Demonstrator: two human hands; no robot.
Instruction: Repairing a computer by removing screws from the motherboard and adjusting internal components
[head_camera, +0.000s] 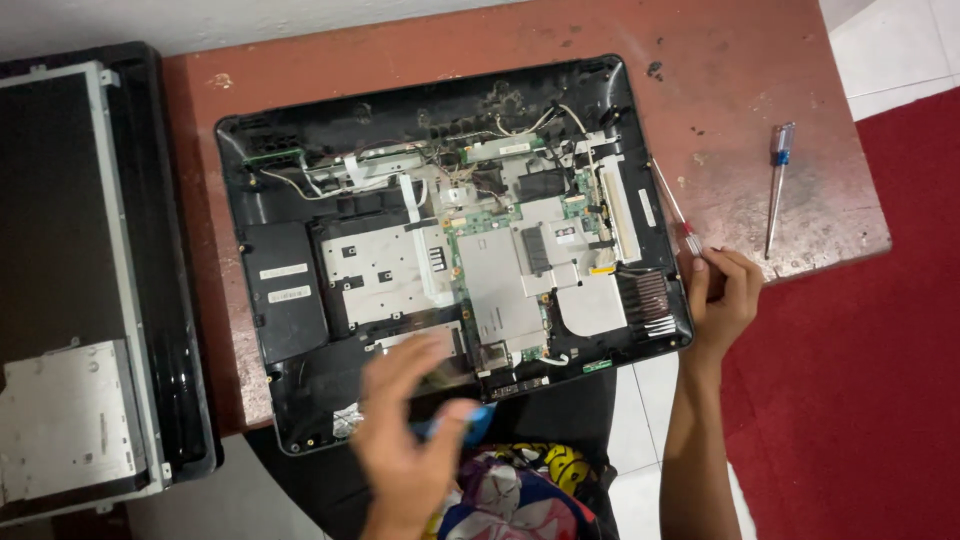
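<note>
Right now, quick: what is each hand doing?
Left hand: blurred, closed on a blue thing.
Right hand: closed on a red screwdriver at the case edge.

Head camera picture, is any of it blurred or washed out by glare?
In the head view the left hand and the blue thing it holds are smeared by motion blur; the right hand, its red screwdriver, the opened computer and the blue screwdriver are sharp; lighting is even with soft shadows, and only a pale sheen lies on the table at right.
</note>
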